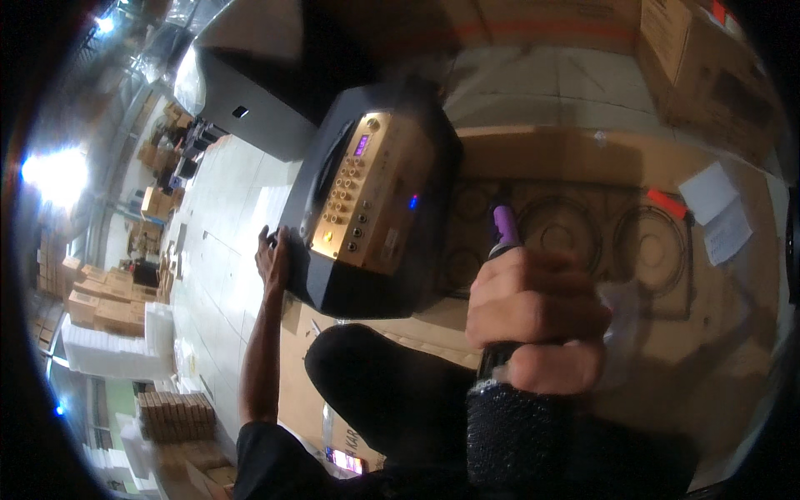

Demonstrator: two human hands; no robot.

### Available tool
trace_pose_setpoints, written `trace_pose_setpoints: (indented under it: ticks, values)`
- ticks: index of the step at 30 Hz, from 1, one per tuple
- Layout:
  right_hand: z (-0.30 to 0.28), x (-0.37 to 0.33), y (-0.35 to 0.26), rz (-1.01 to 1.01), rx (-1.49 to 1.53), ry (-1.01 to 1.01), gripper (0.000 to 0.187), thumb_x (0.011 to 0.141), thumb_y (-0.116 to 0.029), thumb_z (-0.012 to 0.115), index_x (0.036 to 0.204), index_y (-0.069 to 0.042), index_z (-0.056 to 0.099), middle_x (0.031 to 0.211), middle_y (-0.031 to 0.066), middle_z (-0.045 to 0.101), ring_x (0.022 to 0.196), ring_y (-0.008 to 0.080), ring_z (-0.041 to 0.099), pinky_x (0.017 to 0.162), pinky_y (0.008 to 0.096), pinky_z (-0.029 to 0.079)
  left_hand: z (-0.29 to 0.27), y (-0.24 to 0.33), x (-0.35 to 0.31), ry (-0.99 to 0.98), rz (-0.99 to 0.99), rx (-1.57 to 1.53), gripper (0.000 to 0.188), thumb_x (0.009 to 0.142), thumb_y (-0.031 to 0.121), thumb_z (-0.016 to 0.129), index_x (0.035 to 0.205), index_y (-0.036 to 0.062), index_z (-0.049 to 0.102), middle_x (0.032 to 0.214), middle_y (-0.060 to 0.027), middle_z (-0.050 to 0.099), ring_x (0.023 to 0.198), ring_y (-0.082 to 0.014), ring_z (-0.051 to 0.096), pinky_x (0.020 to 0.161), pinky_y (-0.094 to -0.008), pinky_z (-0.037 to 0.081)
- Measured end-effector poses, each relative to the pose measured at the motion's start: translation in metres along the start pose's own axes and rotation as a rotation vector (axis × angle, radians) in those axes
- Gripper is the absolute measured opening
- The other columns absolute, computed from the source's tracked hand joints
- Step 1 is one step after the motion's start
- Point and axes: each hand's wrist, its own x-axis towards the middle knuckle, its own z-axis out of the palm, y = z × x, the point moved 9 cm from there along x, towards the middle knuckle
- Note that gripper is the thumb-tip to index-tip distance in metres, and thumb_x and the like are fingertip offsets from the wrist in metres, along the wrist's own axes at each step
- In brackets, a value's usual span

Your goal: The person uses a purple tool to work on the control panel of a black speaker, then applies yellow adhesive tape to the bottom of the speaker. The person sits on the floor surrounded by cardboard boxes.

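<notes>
A black speaker [433,142] with a gold control panel [358,192] of knobs, jacks and a lit display lies before me, panel facing up. My left hand [273,260] is at its left edge, fingers bent against the cabinet. A blue and red light glows on the panel. Close to the camera my right hand [537,321] is closed round a black microphone [510,425]. Its purple end [505,225] points away from me, and its dark textured head is near my body. My fist hides most of the handle.
Printed cardboard [575,154] lies under the speaker and to its right. On it are an orange-red tool [668,203] and white papers [717,204]. A lit phone [344,460] lies by my leg. A grey-sided cabinet [258,108] stands far left, a carton [708,75] far right; boxes [108,300] are stacked left.
</notes>
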Motion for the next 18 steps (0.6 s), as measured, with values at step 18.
trace_pose_setpoints:
  ticks: [18]
  values:
    - [0.131,-0.010,0.094,0.075,0.337,-0.619,0.024,0.092,-0.019,0.063,0.103,-0.012,0.044,0.077,0.0143,0.066,0.055,0.0217,0.063,0.051,0.0376,0.057,0.004,0.009,-0.024,-0.015,-0.065,0.003,0.092,0.088,0.066,0.065,0.154,0.0065,0.040,0.147,-0.0230,0.054,0.134,-0.0402,0.053,0.111,-0.0554,0.041]
